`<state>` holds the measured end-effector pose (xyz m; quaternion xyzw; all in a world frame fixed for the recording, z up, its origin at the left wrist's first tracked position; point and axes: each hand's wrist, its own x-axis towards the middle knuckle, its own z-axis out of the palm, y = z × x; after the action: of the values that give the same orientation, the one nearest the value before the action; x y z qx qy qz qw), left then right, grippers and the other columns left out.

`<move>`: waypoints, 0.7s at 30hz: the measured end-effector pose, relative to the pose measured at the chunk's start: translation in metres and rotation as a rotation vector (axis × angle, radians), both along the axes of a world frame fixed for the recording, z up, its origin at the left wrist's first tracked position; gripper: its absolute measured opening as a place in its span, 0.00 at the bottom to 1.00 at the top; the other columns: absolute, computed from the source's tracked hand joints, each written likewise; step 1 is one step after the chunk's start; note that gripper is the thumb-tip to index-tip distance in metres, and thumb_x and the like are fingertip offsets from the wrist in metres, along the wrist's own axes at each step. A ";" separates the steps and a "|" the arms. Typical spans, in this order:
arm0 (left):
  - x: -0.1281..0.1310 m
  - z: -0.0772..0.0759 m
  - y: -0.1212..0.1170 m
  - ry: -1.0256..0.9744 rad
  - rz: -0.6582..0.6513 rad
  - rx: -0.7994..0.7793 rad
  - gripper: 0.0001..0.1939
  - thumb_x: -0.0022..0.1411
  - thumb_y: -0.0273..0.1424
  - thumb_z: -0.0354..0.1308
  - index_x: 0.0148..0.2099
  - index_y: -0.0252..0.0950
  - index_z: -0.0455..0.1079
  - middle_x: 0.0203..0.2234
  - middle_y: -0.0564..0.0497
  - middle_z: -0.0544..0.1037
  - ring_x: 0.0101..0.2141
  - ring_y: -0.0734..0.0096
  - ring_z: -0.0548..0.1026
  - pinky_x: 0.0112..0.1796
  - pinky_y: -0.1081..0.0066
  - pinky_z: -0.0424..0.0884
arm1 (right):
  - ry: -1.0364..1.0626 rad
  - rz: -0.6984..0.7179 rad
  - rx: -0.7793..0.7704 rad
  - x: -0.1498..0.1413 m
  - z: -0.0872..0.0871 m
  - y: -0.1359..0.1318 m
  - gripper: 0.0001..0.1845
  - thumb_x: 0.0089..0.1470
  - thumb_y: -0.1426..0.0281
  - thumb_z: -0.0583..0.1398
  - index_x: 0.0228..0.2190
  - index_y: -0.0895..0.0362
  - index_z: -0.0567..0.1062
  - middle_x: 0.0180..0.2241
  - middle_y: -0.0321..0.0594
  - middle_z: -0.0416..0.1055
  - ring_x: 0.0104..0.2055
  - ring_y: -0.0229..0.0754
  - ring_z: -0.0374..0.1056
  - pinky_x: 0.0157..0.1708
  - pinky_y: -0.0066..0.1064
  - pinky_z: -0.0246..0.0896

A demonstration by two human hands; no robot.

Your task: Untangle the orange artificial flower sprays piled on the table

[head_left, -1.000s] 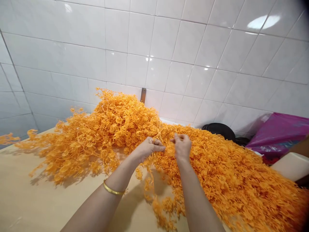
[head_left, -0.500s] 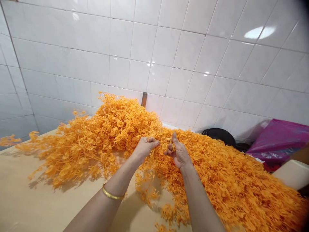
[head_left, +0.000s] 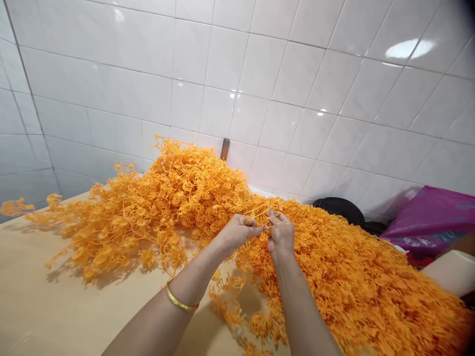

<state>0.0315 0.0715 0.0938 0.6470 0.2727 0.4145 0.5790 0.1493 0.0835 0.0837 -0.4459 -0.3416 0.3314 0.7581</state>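
Note:
My left hand [head_left: 239, 233], with a gold bangle [head_left: 181, 300] on its forearm, is closed in a pinch on a thin orange plastic flower stem [head_left: 259, 210]. Close beside it, my right hand [head_left: 282, 233] pinches the same stem or a small orange piece at its end; the fingers partly hide which. Both hands are over the middle of the table, between a tall heap of branching orange plastic flower sprays [head_left: 189, 193] on the left and a wide, low pile of loose orange florets [head_left: 356, 267] on the right. A spray [head_left: 232, 289] hangs below the left hand.
The light wooden table [head_left: 74, 316] meets a white tiled wall [head_left: 222, 64] with a brown metal bracket [head_left: 225, 149]. Behind the floret pile are black round items [head_left: 339, 210], a purple plastic bag [head_left: 419, 222] and a cream-coloured block or container [head_left: 451, 271].
My hands have come closer together. The right fingers, apart with the thumb raised before, have closed near the left fingertips. The left hand has shifted slightly right and keeps its pinch.

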 end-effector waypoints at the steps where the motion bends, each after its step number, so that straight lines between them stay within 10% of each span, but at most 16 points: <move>1: -0.001 0.001 0.000 -0.009 -0.006 0.001 0.18 0.42 0.38 0.58 0.15 0.34 0.54 0.12 0.59 0.54 0.18 0.82 0.50 0.23 0.73 0.46 | 0.027 0.013 -0.004 -0.002 0.002 -0.001 0.13 0.32 0.65 0.61 0.18 0.58 0.62 0.15 0.27 0.56 0.17 0.28 0.51 0.16 0.22 0.48; 12: -0.016 0.026 -0.019 0.008 -0.169 0.084 0.12 0.45 0.33 0.57 0.17 0.33 0.61 0.13 0.58 0.55 0.18 0.81 0.50 0.23 0.73 0.45 | 0.220 0.034 -0.059 0.026 0.009 -0.009 0.10 0.44 0.69 0.57 0.20 0.56 0.59 0.10 0.23 0.47 0.11 0.27 0.47 0.16 0.24 0.53; 21: -0.023 0.017 0.007 -0.202 0.246 -0.157 0.10 0.41 0.35 0.59 0.20 0.33 0.66 0.15 0.55 0.64 0.19 0.79 0.59 0.24 0.74 0.53 | 0.205 0.274 -0.133 0.032 0.022 -0.017 0.06 0.40 0.75 0.60 0.25 0.58 0.67 0.21 0.33 0.66 0.15 0.27 0.56 0.21 0.26 0.60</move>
<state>0.0089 0.0783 0.1104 0.5165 0.3219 0.5225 0.5971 0.1812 0.0664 0.1052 -0.4082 -0.2973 0.4975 0.7053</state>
